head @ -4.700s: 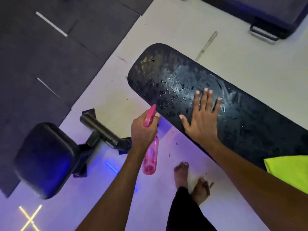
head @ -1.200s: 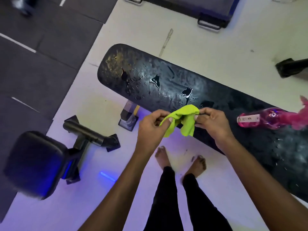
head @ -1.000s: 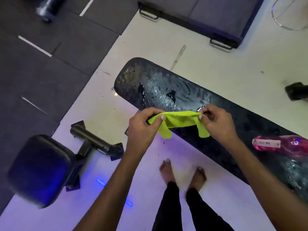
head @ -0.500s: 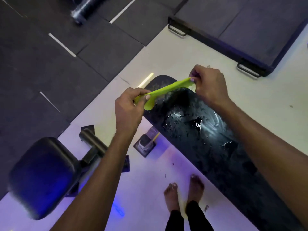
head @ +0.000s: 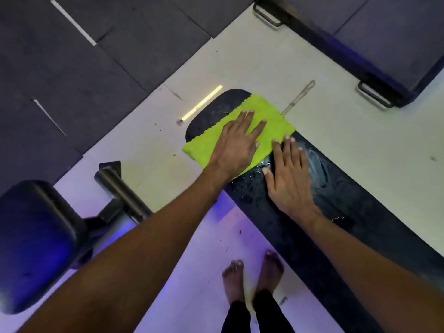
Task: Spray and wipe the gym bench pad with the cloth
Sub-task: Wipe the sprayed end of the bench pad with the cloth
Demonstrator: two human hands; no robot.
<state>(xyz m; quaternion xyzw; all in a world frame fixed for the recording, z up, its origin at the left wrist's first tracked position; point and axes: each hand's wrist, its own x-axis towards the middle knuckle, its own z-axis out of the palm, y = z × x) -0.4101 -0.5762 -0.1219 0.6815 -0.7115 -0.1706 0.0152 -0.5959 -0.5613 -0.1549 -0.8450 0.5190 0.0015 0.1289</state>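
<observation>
The gym bench pad (head: 336, 207) is my landmark: a long black cushion running from the far left down toward the near right, its surface beaded with spray droplets beside my hands. Left of the pad, a second padded seat (head: 36, 241) sits on its metal post (head: 120, 191), and beyond the pad's far end lies a dark platform with handles (head: 374, 44). The cloth (head: 271, 111), bright yellow-green, is spread flat across the pad's far end, one corner hanging off the left edge. My left hand (head: 237, 145) lies on top of the cloth with fingers straight and spread, pressing it down, gripping nothing. My right hand (head: 288, 174) rests flat on the bare wet pad just beside the cloth's near edge, fingers straight too, bracing. My bare feet (head: 252, 277) stand on the floor by the pad's near side. I judge the spraying done and the wiping just starting. Next I need to keep the palm's pressure even and draw the cloth along the pad toward the near end, so the droplets are gathered rather than smeared.
</observation>
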